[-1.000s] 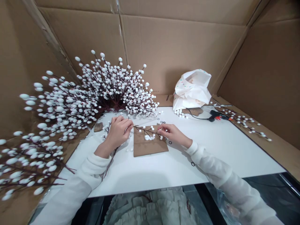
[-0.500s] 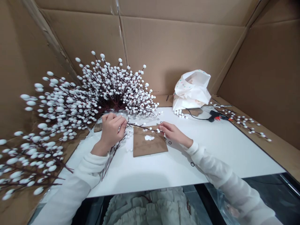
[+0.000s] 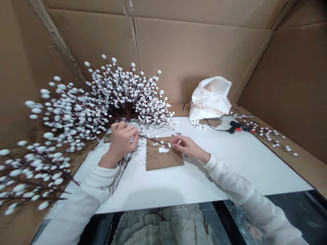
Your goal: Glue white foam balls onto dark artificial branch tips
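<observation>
My left hand (image 3: 124, 141) is closed round the bare end of a thin brown berry branch (image 3: 151, 139) with small white berries. The branch points right, over a brown square board (image 3: 165, 161). A white glob (image 3: 163, 149), its material unclear, shows on or just above the board. My right hand (image 3: 187, 147) has thumb and forefinger pinched close by the branch's berried tip; what sits between the fingertips is too small to make out. Loose brown stems (image 3: 121, 177) lie on the white table under my left wrist.
A large mass of white-berry branches (image 3: 127, 88) fills the back left, with more branches (image 3: 33, 173) at the near left. A white bag (image 3: 211, 98) stands at the back, beside a black glue gun (image 3: 237, 126). Berry sprigs (image 3: 273, 134) lie along the right edge. Cardboard walls (image 3: 204, 44) surround the table.
The branch's berried tip has dipped a little and shifted left, a short way from my right fingertips. My left hand keeps its grip. The view has shifted slightly.
</observation>
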Motion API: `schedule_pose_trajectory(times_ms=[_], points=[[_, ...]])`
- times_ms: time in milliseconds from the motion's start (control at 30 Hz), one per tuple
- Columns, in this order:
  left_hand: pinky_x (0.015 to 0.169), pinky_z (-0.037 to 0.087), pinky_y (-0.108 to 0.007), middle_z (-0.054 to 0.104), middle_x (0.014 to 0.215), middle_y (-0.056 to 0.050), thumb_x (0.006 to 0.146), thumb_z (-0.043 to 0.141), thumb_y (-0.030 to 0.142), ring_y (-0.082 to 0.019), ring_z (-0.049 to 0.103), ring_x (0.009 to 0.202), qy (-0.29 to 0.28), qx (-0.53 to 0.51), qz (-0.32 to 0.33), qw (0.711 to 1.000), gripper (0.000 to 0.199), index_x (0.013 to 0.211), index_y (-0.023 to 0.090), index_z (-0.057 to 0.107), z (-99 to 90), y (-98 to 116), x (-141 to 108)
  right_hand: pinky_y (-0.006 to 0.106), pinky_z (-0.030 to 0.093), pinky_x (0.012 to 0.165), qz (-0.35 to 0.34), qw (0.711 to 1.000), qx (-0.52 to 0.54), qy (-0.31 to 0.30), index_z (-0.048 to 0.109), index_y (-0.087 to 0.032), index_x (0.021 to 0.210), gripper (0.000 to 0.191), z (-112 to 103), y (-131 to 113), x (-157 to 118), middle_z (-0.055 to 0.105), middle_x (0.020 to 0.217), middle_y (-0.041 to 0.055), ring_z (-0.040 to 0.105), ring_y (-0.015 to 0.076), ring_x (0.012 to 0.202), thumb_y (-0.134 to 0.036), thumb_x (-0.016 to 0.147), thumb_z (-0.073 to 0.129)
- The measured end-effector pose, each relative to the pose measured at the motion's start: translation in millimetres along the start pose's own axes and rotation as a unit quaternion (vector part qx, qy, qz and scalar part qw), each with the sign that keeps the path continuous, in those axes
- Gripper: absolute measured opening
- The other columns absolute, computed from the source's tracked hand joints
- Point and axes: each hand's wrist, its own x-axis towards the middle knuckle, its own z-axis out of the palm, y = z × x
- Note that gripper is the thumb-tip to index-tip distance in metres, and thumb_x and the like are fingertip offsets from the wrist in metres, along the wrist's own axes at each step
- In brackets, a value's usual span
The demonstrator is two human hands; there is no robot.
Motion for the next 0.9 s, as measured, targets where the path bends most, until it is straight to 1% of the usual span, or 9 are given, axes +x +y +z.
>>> schedule_pose_trajectory(times_ms=[133,300,600,700,767,800,900], points=[[0.081,0.022,-0.035,0.059,0.065,0.001,0.082,0.049,0.021,-0.016,0.046,0.079,-0.003,-0.014,0.001,1.0,0.015,0.068,0.021,0.054,0.6,1.8,-0.2,0.022,0.035,0.063,0.003,1.0,-0.008,-0.001,0.056,-0.014,0.083,0.014,0.1,1.5,-0.2,0.058,0.08,0.002,0.046,0.0093,0.066,-0.027,0.084,0.053],[0.08,0.022,-0.034,0.058,0.065,0.002,0.083,0.048,0.023,-0.016,0.045,0.078,-0.003,-0.003,0.003,1.0,0.016,0.068,0.021,0.053,0.4,1.5,0.3,0.022,0.035,0.062,0.001,1.0,-0.003,-0.004,0.057,-0.014,0.084,0.015,-0.4,0.1,-0.4,0.057,0.078,0.002,0.046,0.0098,0.066,-0.028,0.084,0.052],[0.082,0.021,-0.035,0.062,0.069,0.002,0.085,0.046,0.024,-0.016,0.044,0.08,0.005,-0.024,-0.037,0.999,0.019,0.068,0.021,0.055,0.4,-4.0,0.8,0.021,0.037,0.061,-0.014,1.0,0.024,0.004,0.055,-0.013,0.089,0.021,-0.2,-1.4,-0.7,0.056,0.08,0.0025,0.046,0.009,0.064,-0.033,0.088,0.049],[0.082,0.022,-0.035,0.064,0.072,0.001,0.085,0.046,0.025,-0.016,0.046,0.079,0.026,-0.048,-0.054,0.997,0.016,0.079,0.023,0.06,0.4,-5.5,0.1,0.022,0.04,0.06,-0.005,0.998,0.061,-0.004,0.055,-0.014,0.093,0.024,0.3,-0.6,-1.0,0.055,0.081,0.0028,0.05,0.0092,0.062,-0.035,0.09,0.046],[0.083,0.023,-0.036,0.062,0.069,0.0,0.086,0.045,0.026,-0.017,0.048,0.08,0.036,-0.058,-0.074,0.995,0.017,0.088,0.024,0.062,0.1,-6.5,-0.3,0.023,0.043,0.063,-0.004,0.996,0.086,-0.002,0.056,-0.014,0.097,0.026,0.5,0.2,-1.1,0.056,0.086,0.0042,0.054,0.0106,0.067,-0.035,0.091,0.043],[0.083,0.023,-0.036,0.061,0.068,-0.001,0.086,0.044,0.027,-0.017,0.048,0.081,0.037,-0.06,-0.086,0.994,0.019,0.089,0.024,0.062,-0.1,-7.0,-0.5,0.024,0.044,0.066,-0.011,0.996,0.091,0.005,0.058,-0.014,0.099,0.027,0.4,0.6,-1.0,0.057,0.088,0.0049,0.055,0.0115,0.071,-0.034,0.092,0.041],[0.085,0.021,-0.037,0.063,0.072,-0.002,0.086,0.042,0.027,-0.019,0.048,0.086,0.04,-0.06,-0.116,0.991,0.02,0.082,0.023,0.061,-0.5,-8.6,-1.2,0.026,0.044,0.075,-0.044,0.995,0.084,0.025,0.062,-0.015,0.103,0.028,-0.1,0.8,-0.8,0.059,0.088,0.0054,0.054,0.0134,0.082,-0.029,0.092,0.04]])
